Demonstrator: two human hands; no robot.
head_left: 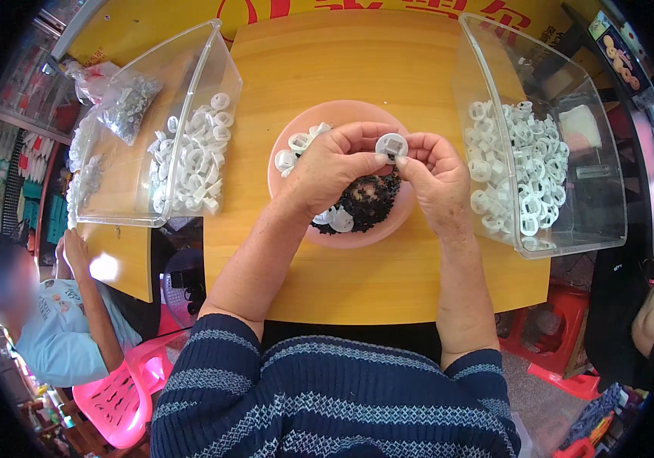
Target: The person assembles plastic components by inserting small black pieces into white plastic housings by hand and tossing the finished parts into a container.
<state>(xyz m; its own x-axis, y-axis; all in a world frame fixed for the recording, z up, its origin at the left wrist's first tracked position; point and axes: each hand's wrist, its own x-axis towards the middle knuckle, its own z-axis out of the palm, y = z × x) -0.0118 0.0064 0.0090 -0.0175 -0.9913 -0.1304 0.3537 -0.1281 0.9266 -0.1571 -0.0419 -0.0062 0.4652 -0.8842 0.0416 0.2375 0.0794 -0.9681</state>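
Holding 1 round white part (393,143) above the pink bowl (354,111). Clamped between thumb and fingers of both hands: left hand (327,164) at left edge, right hand (441,182) at lower right. Best to grip by rim, press lightly and evenly, work low over bowl to catch drops. Can't tell seating of small dark bit (392,157) at lower edge. Materials: smooth, rigid-looking plastic disc; matte, granular black pieces (365,210) heaped below; 2 clear hard-walled bins (590,202) of white ring-shaped parts (542,175).
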